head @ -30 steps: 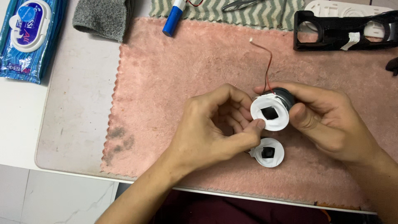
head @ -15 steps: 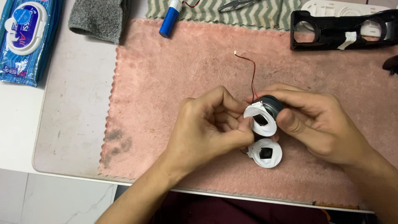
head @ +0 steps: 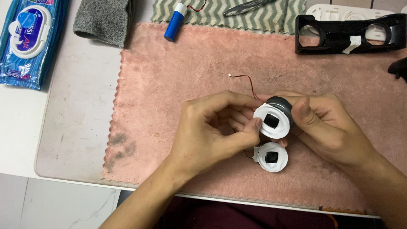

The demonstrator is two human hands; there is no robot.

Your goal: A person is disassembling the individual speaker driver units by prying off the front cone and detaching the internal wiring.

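Both hands, left (head: pixel 212 131) and right (head: pixel 326 127), grip one white disc (head: pixel 272 122); a second disc (head: pixel 271 157) lies unhandled on the pink towel (head: pixel 169 106).

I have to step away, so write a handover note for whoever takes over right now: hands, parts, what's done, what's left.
Left hand: fingertips pinch the rim of the held speaker.
Right hand: grips that speaker from the other side, thumb on its edge.
Red wire runs from it across the pink towel.
Second speaker lies on the towel just below the hands.
Black frame sits at top right with two empty round openings.
Done: neither speaker is in the frame. Left: both speakers still out.
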